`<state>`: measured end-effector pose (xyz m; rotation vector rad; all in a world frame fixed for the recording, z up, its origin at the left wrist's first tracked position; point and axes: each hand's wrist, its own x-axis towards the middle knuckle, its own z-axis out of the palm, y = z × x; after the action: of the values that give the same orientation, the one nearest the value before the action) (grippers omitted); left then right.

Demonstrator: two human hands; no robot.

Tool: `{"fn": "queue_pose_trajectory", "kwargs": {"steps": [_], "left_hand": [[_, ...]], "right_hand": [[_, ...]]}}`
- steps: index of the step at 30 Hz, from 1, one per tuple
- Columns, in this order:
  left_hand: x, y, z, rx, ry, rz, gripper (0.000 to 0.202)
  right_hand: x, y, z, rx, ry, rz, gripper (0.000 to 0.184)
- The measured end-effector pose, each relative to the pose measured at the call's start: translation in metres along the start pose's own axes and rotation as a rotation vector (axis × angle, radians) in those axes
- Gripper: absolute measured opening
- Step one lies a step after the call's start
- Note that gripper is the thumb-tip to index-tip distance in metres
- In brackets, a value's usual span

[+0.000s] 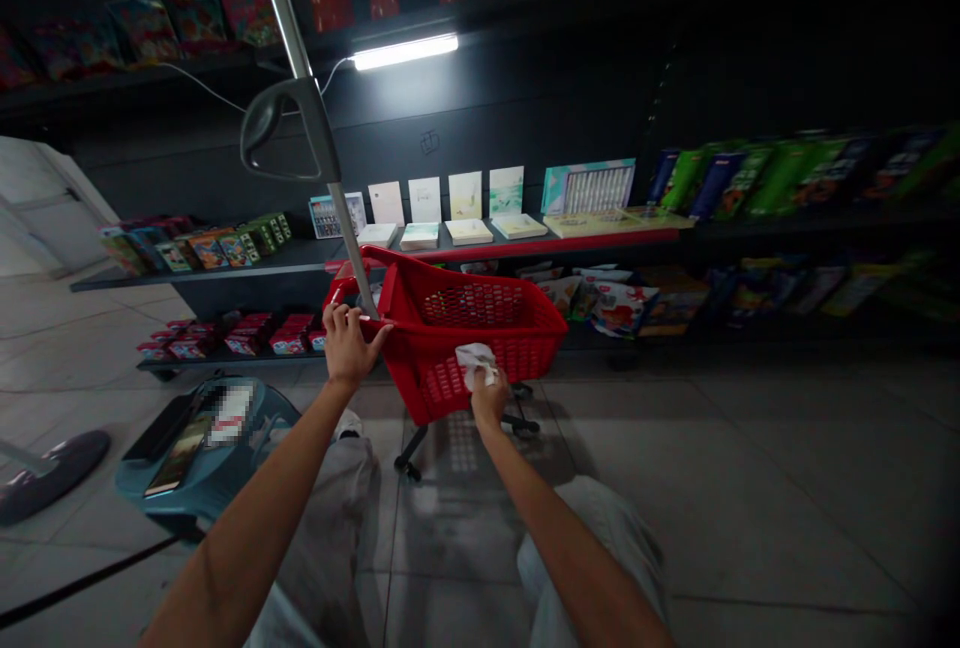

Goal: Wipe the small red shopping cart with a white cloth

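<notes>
hands: 2 | left hand [349,346]: fingers curled over rim of 1 red basket [517,328] | right hand [489,400]: fingers closed on 1 white cloth [476,363], at basket's near wall | basket: wheeled, on floor [675,448], near shelf [525,246] | shelf: 4 upright cards [465,196]

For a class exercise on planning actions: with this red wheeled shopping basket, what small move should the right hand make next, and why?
Probably slide the white cloth along the mesh side of the red wheeled shopping basket. The right hand already holds the cloth against that side, while the left hand grips the rim and can steady the basket.
</notes>
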<state>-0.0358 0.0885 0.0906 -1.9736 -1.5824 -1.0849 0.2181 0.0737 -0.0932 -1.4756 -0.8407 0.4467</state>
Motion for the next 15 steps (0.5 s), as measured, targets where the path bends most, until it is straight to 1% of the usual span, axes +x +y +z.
{"fn": "queue_pose_trajectory", "kwargs": {"steps": [2, 4, 5, 8, 10, 12, 15], "left_hand": [[0.0, -0.001, 0.001, 0.01, 0.003, 0.0, 0.06], [0.0, -0.002, 0.002, 0.019, 0.005, 0.002, 0.06], [0.0, -0.002, 0.002, 0.022, 0.005, 0.004, 0.06], [0.0, -0.002, 0.001, 0.026, 0.001, 0.01, 0.058], [0.0, -0.001, -0.001, 0.025, -0.002, 0.012, 0.058], [0.001, -0.001, -0.002, 0.024, -0.008, 0.015, 0.059], [0.002, -0.004, -0.002, 0.017, -0.016, 0.031, 0.059]], "right_hand": [[0.003, 0.002, 0.0, -0.017, -0.002, -0.011, 0.037], [0.0, 0.005, 0.003, -0.032, -0.055, -0.051, 0.035], [-0.004, 0.006, 0.006, -0.039, -0.112, -0.088, 0.034], [-0.023, 0.008, 0.016, -0.065, -0.361, -0.177, 0.025], [-0.035, 0.007, 0.023, -0.083, -0.464, -0.154, 0.021], [-0.042, 0.006, 0.026, -0.082, -0.475, -0.084, 0.021], [-0.035, 0.006, 0.019, -0.005, -0.373, 0.086, 0.023]]}}
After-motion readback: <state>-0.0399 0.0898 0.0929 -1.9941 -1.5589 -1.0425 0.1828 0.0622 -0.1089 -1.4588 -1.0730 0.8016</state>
